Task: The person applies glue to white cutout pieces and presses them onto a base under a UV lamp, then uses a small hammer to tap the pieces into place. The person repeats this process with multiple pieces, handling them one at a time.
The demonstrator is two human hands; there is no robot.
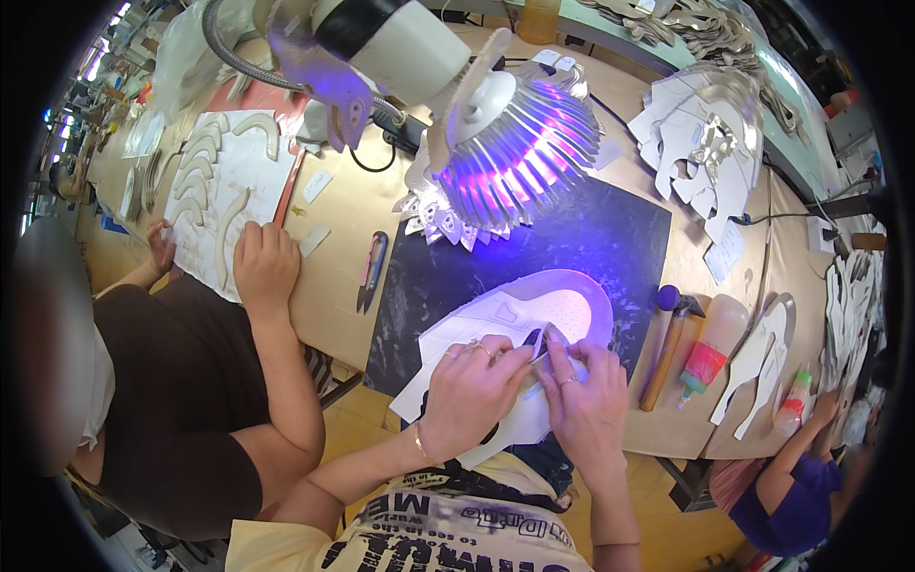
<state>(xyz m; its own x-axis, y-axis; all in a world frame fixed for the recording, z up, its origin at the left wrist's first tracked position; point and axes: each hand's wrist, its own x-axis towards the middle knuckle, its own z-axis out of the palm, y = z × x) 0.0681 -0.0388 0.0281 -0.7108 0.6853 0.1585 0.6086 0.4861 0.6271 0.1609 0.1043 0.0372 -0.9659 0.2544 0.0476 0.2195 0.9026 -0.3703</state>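
Observation:
A white shoe upper (486,324) lies on the black mat (629,229), its rounded, perforated toe part (570,310) tinted violet by the light. My left hand (472,386) pinches the middle of the upper, thumb and forefinger pressed together near a small dark bit. Close beside it, my right hand (586,396) has its fingers closed on a folded edge of the same upper. The fingertips of both hands almost meet. Exactly what lies between them is partly hidden.
Over the mat hangs a ribbed metal lamp (519,143) glowing violet. A hammer (667,348), a glue bottle (713,345) and white cut pieces (758,357) lie to the right. Snips (373,272) lie left. Co-workers sit on both sides; the left one handles curved strips (229,229).

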